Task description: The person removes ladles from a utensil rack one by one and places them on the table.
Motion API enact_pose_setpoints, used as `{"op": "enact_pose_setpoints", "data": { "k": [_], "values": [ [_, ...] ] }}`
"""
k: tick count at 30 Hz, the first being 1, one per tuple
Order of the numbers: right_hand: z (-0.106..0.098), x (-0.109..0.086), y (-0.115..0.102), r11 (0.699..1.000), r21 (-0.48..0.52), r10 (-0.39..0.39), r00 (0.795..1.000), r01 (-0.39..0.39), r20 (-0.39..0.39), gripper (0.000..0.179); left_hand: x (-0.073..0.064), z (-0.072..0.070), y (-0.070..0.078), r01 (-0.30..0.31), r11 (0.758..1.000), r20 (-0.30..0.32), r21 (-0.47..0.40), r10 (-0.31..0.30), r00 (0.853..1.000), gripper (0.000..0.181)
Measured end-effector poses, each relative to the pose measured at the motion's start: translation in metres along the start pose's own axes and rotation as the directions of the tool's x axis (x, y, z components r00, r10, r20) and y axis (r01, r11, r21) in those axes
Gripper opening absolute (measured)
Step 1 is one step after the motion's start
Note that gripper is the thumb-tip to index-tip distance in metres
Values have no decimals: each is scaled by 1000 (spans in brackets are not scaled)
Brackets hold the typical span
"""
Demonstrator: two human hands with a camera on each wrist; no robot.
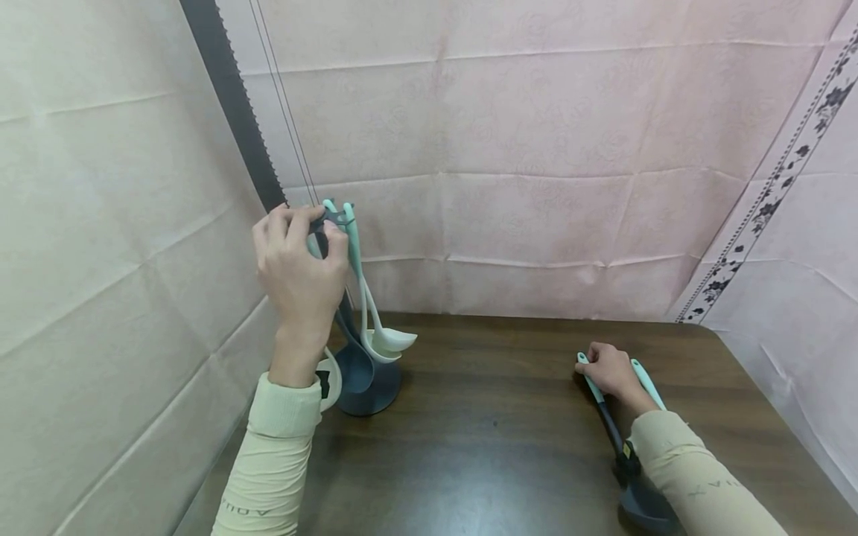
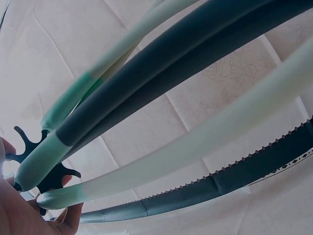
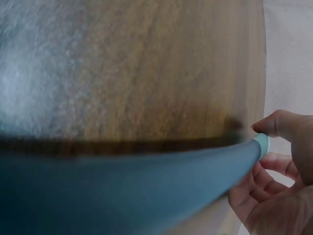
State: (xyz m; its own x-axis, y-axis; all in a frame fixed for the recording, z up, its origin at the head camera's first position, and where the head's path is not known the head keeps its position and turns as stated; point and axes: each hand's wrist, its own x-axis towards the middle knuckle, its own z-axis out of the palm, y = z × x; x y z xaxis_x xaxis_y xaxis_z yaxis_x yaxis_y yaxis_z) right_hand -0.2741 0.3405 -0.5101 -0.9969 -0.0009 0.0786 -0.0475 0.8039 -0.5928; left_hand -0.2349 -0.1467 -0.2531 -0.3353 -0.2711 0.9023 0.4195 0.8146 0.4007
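On the left of the head view, my left hand (image 1: 295, 260) grips the dark top of a utensil stand (image 1: 375, 402). White ladles (image 1: 395, 340) with mint handles hang from it, beside a dark ladle (image 1: 355, 368). Close up in the left wrist view, the stand's hooked head (image 2: 51, 178) sits among the left fingers, with handles around it. At the table's right, my right hand (image 1: 606, 368) pinches the mint handle end of a dark utensil (image 1: 610, 428) lying there. A second mint handle (image 1: 646, 383) lies beside that hand; the forearm partly hides the utensil heads.
Below lies a brown wooden table (image 1: 482, 432) with a rounded far right corner. Pale creased cloth (image 1: 536, 186) hangs behind it and along both sides. Part of a white utensil (image 1: 330, 383) shows behind the left wrist.
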Motion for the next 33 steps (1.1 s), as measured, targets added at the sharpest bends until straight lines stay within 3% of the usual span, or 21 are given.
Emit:
{"op": "enact_pose_setpoints", "data": {
  "k": [15,26,33],
  "values": [
    [-5,1,5,997,30,65,994,-68,92,27,0,0,0,2,1000,-4,7,-2,1000,39],
    [-16,-5,7,996,37,79,991,-83,107,26,-1,1,0,1,1000,3,7,-1,1000,40],
    [-23,-1,9,986,29,157,970,-166,185,21,0,0,1,2,1000,7,7,-2,1000,40]
  ]
}}
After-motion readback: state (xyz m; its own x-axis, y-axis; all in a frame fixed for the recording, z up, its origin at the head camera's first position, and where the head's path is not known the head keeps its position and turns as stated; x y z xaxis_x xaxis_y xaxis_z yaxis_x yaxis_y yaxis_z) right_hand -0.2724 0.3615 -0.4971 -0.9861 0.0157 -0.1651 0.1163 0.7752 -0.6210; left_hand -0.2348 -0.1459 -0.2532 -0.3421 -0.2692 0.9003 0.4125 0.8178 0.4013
